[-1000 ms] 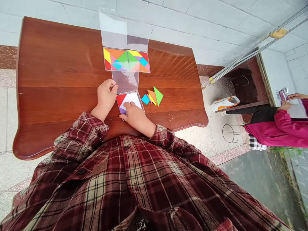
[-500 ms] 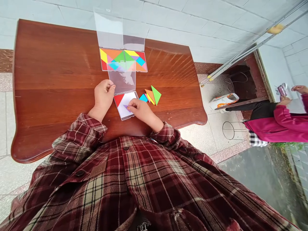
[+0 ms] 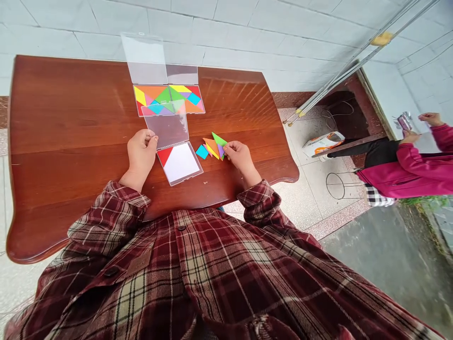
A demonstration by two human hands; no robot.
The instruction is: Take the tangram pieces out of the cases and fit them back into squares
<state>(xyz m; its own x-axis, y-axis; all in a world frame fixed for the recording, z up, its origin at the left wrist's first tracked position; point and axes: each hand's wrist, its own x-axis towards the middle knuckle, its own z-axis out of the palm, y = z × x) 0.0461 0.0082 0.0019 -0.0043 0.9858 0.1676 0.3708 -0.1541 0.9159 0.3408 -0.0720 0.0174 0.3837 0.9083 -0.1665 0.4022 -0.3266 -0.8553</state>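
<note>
While the right hand [image 3: 241, 158] sits at the small heap of tangram pieces [image 3: 212, 147], its fingers are bunched and their tips touch a green triangle [image 3: 218, 139] and a purple piece [image 3: 221, 151] — whether they actually have hold of anything, I can't tell from here. Beside the green one lie orange and yellow triangles [image 3: 211, 148], with a blue square [image 3: 202, 151] just apart at the heap's left end, all flat on a reddish-brown wooden table [image 3: 71, 118]. Just left of the heap is an open clear plastic case: its tray [image 3: 179, 163] shows a red triangle on a white card, and a clear flap [image 3: 166, 130] lies above that, joined to a panel of coloured tangram shapes [image 3: 169, 100] packed into a full rectangle, with a clear cover [image 3: 143, 59] reaching past the table's far edge. The left hand [image 3: 141, 153] is curled shut on the flap's edge. Both sleeves belong to a plaid flannel shirt [image 3: 177, 264]. Off to the right, a person in a magenta jacket [image 3: 414, 172] holds a small packet [image 3: 404, 122] — beyond the table, near a wire stand [image 3: 335, 185] and an orange-and-white box [image 3: 323, 144] on the tiled floor.
</note>
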